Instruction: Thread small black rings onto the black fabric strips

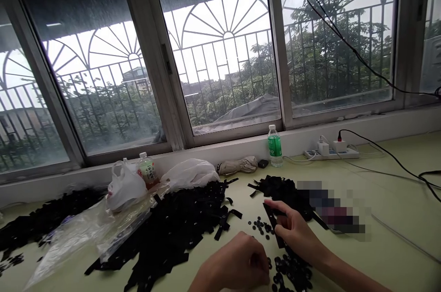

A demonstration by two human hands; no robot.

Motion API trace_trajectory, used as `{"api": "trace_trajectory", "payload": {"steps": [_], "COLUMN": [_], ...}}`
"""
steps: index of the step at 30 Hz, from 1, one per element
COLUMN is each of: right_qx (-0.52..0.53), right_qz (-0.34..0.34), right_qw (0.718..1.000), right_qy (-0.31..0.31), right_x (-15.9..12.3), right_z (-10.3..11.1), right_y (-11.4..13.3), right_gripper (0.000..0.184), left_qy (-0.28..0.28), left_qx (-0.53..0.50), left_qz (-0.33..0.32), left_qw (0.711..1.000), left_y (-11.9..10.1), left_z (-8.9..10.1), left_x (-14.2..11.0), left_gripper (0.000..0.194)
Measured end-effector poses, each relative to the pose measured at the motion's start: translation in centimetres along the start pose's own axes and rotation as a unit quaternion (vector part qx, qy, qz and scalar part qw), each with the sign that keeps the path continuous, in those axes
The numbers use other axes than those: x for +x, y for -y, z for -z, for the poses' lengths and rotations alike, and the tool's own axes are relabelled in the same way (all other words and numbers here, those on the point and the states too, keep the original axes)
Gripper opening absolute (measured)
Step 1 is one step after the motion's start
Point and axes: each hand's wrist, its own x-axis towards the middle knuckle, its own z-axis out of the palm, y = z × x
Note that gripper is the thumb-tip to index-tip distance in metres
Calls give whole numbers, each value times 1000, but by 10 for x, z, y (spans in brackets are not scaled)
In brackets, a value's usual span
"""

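Note:
My right hand (292, 227) pinches a narrow black strip (272, 224), probably fabric, against the pale green table (389, 237). My left hand (237, 262) is curled over the table just left of a heap of small black round buttons (289, 269). Its fingers hide whatever may lie inside them. A smaller group of the same buttons (257, 227) lies between my hands. A large pile of black strips (172, 232) spreads to the left, and another (282, 193) lies beyond my right hand.
Further black strips (44, 221) lie at far left, beside clear plastic sheeting (79, 237). White plastic bags (126, 186), a drink bottle (148, 170), a green-labelled water bottle (274, 146), a folded umbrella (237, 165) and a power strip (330, 153) line the barred window. A blurred patch covers part of the table.

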Motion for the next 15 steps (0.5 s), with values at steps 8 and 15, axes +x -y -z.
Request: {"api": "trace_trajectory", "payload": {"steps": [8, 15], "right_qx": [-27, -40], "right_qz": [70, 99], "right_qw": [996, 992], "right_qy": [39, 67], "right_x": [-6, -11], "right_z": [-8, -16], "right_y": [-2, -6], "right_gripper": [64, 66], "left_qy": [-232, -225], "left_qx": [-222, -333], "left_qz": [-28, -25], "left_qw": [947, 915], "left_y": [16, 15], "left_z": [2, -3], "left_x": [15, 18], "left_gripper": [17, 22]}}
